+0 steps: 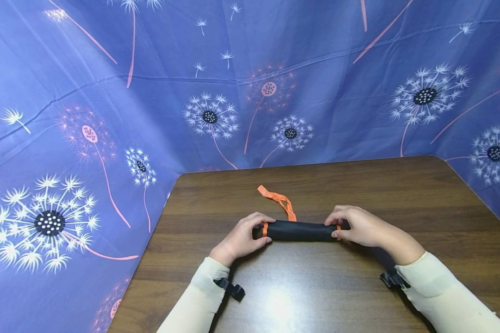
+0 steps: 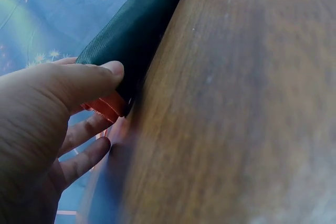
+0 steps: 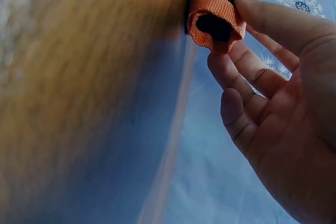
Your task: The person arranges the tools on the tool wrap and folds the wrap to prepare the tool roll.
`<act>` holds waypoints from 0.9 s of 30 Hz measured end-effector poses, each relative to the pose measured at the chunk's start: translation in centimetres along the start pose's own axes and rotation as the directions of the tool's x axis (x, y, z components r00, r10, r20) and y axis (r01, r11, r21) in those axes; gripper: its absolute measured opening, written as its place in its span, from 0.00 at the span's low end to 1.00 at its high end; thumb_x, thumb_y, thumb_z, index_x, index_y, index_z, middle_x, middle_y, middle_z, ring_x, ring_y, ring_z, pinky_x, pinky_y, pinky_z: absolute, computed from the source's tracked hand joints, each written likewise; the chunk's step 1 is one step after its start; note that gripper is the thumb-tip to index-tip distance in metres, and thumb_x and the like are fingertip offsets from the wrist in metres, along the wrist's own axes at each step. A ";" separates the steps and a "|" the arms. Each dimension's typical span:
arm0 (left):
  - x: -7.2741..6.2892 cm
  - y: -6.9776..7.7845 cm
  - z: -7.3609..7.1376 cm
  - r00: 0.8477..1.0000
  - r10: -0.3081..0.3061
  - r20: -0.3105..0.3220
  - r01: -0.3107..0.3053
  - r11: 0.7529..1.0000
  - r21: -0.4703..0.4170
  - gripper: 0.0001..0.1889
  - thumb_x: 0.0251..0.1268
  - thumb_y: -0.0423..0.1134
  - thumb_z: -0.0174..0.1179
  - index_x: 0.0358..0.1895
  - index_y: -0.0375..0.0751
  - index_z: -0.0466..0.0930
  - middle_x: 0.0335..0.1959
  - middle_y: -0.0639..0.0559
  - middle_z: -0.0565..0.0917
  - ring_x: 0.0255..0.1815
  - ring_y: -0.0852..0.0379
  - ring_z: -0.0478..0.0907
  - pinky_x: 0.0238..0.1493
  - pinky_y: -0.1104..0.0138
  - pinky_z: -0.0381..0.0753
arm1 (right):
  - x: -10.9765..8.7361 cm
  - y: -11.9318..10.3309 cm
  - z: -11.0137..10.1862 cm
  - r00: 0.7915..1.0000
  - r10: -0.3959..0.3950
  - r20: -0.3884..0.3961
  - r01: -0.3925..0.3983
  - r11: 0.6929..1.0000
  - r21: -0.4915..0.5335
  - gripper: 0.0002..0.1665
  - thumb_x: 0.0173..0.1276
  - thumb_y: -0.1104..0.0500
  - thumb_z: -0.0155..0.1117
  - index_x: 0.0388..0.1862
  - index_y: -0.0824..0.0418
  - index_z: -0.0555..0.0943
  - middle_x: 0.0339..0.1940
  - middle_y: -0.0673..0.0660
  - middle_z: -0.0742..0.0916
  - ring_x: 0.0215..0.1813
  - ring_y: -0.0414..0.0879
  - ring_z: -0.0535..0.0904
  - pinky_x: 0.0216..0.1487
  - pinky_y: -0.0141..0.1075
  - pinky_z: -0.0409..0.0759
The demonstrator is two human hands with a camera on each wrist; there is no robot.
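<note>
A black fabric roll (image 1: 302,231) with orange trim at both ends lies crosswise on the wooden table. My left hand (image 1: 245,235) holds its left end, thumb on the near side and fingers behind. At the other end my right hand (image 1: 360,226) pinches the roll between thumb and fingers. An orange ribbon (image 1: 280,198) trails from the back of the roll, away from me. In the right wrist view, the orange edging (image 3: 210,2) circles a dark hollow opening. The left wrist view shows the thumb pressing on the dark cloth (image 2: 139,24) just above its orange edge.
The brown wooden table (image 1: 216,194) has rounded far corners. A blue curtain (image 1: 162,41) with dandelion prints hangs behind it and along both sides. Black wrist straps (image 1: 231,287) sit on the pale sleeves, and a bright light reflection shows on the near tabletop.
</note>
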State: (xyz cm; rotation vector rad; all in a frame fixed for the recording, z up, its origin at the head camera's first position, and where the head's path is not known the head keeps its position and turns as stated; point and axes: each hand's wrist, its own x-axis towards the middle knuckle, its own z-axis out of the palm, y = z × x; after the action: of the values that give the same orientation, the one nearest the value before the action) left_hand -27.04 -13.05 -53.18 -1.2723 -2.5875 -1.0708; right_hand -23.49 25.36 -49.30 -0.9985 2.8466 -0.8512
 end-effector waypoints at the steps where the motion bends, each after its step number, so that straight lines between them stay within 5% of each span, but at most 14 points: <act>1: 0.0 0.0 0.0 1.000 -0.006 0.005 0.006 1.000 -0.007 0.29 0.63 0.37 0.76 0.67 0.55 0.79 0.59 0.62 0.80 0.57 0.64 0.78 0.58 0.64 0.80 | 0.0 0.0 0.0 1.000 0.004 0.008 -0.004 1.000 0.002 0.17 0.64 0.61 0.80 0.49 0.46 0.87 0.41 0.40 0.83 0.38 0.37 0.80 0.45 0.44 0.79; 13: -0.1 0.1 0.0 0.998 -0.031 0.047 0.030 0.999 0.017 0.31 0.58 0.41 0.80 0.65 0.58 0.79 0.57 0.65 0.81 0.53 0.65 0.78 0.56 0.66 0.79 | 0.0 0.0 0.0 0.997 0.025 0.067 -0.029 0.998 0.049 0.14 0.70 0.63 0.74 0.51 0.50 0.86 0.43 0.43 0.83 0.32 0.34 0.82 0.46 0.44 0.81; 20: -0.2 0.3 0.2 0.998 -0.018 0.053 0.012 0.995 0.100 0.33 0.51 0.42 0.83 0.63 0.57 0.81 0.55 0.64 0.81 0.54 0.64 0.78 0.56 0.66 0.78 | -0.1 -0.2 0.0 0.995 0.035 0.096 -0.035 0.999 0.000 0.13 0.72 0.61 0.72 0.51 0.45 0.87 0.47 0.39 0.85 0.51 0.40 0.82 0.52 0.48 0.81; 27: -0.1 0.4 0.1 0.998 -0.011 0.054 0.006 0.995 0.095 0.31 0.51 0.45 0.83 0.62 0.53 0.84 0.54 0.66 0.77 0.56 0.67 0.76 0.58 0.69 0.76 | -0.2 -0.5 0.0 0.996 0.014 0.084 -0.014 1.000 0.003 0.15 0.69 0.64 0.73 0.50 0.47 0.88 0.46 0.41 0.84 0.49 0.40 0.82 0.50 0.46 0.81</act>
State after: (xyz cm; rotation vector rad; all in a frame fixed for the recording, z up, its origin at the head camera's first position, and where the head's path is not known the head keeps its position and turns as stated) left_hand -26.69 -12.85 -53.09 -1.2869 -2.6505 -0.9156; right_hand -23.03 25.13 -49.06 -0.9879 2.7773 -0.7935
